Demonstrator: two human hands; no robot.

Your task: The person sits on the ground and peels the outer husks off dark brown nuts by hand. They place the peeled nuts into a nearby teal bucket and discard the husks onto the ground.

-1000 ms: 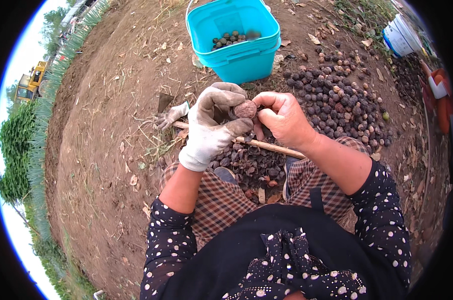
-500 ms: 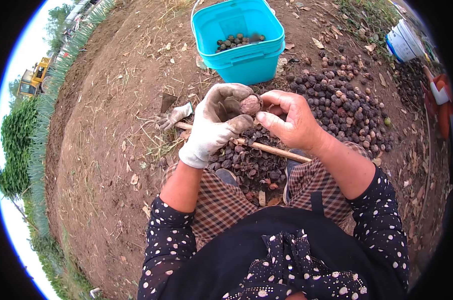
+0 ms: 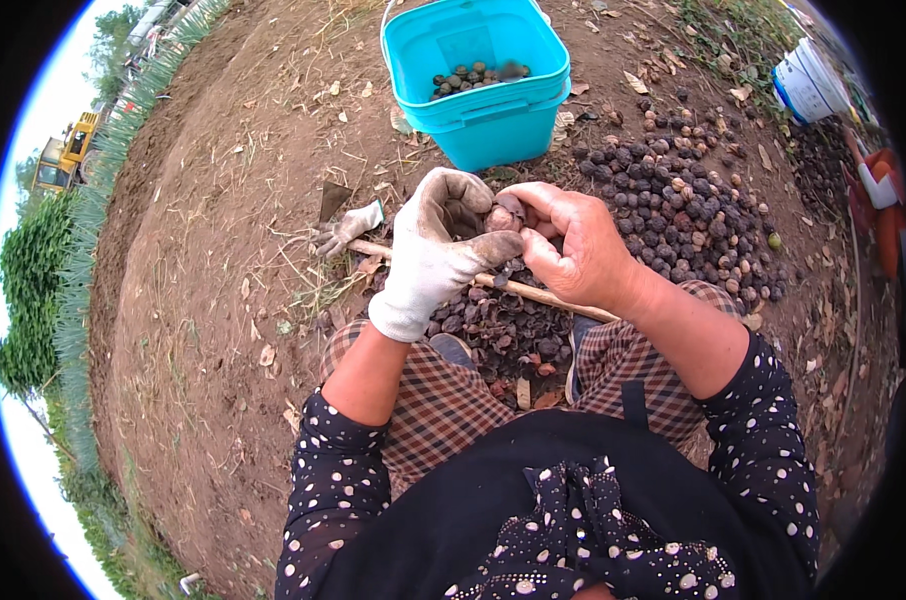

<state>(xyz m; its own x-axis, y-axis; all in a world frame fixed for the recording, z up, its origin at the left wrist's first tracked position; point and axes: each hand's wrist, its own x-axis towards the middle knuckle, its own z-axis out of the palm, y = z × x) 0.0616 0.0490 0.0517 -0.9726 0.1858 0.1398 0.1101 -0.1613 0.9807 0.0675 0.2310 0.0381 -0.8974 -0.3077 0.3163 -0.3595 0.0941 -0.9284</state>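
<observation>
A walnut with a piece of dark husk on its upper side is held between my two hands. My left hand, in a soiled white glove, curls its fingers and thumb round the nut from the left. From the right, my bare right hand pinches at the husk and the nut with thumb and fingers. Under my hands, between my feet, lies a heap of dark husk pieces. A turquoise bucket with several nuts at its bottom stands just beyond.
A wooden handle crosses the ground below my hands, with a loose glove by its left end. Dark-husked walnuts spread on the right. A white bucket and a red-orange object are at the far right.
The walnut has turned between my hands, and dark husk now shows on its upper side. My right hand has shifted slightly left, its fingers closer round the nut.
</observation>
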